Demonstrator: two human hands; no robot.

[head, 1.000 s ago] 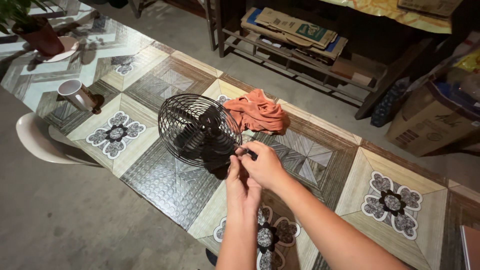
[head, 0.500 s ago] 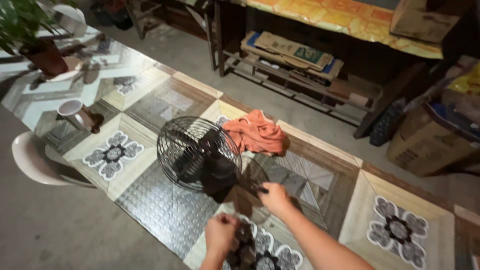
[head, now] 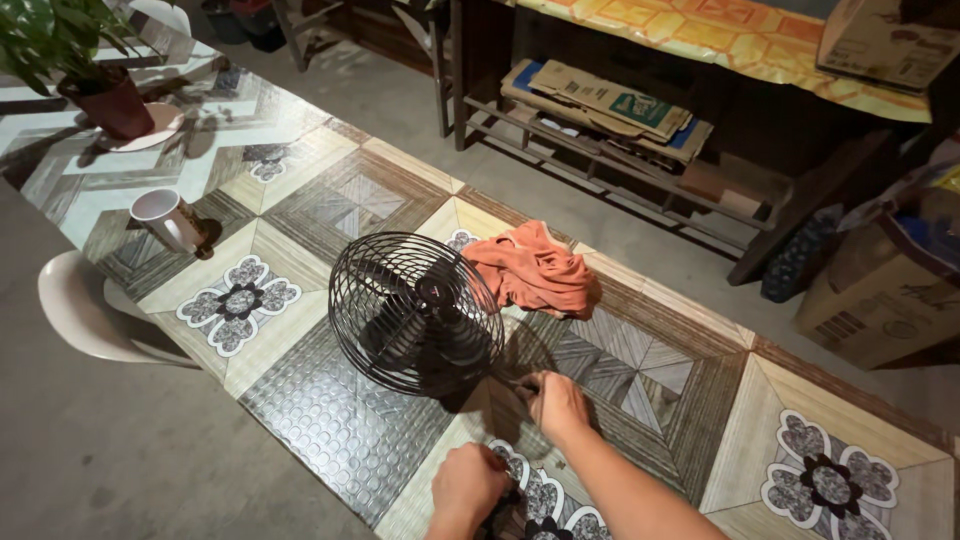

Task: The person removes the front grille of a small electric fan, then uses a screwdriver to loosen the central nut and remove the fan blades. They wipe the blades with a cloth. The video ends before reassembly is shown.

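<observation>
Left of the hands, at the far left of the patterned table [head: 330, 400], stand a potted plant [head: 100, 85] and a white mug [head: 165, 220], with a pale chair [head: 85, 310] tucked just off the near edge; all are well apart from the grip.

The black fan [head: 418, 312] stands upright on the table, ahead and to the left of both hands, its wire cage facing the camera.

The left hand [head: 468, 487] rests on the tabletop nearest the viewer, fingers curled shut into a loose fist. Whether it encloses a small part cannot be told; nothing shows between the fingers.

The right hand [head: 556, 402] lies just ahead and to the right of the left one, its fingertips pinched on a thin dark piece at the lower right of the cage, beside the fan's base. The fan's bulk is therefore up and left of this pinch, touching it only at that edge.

Risks, as judged: a pull from that low, off-centre pinch could tip or slide the fan, since no hand steadies it. A small fastener could slip loose and be lost against the busy table pattern.

Beyond the right hand, behind the fan, lies a crumpled orange cloth [head: 535, 272], apart from both hands.
</observation>
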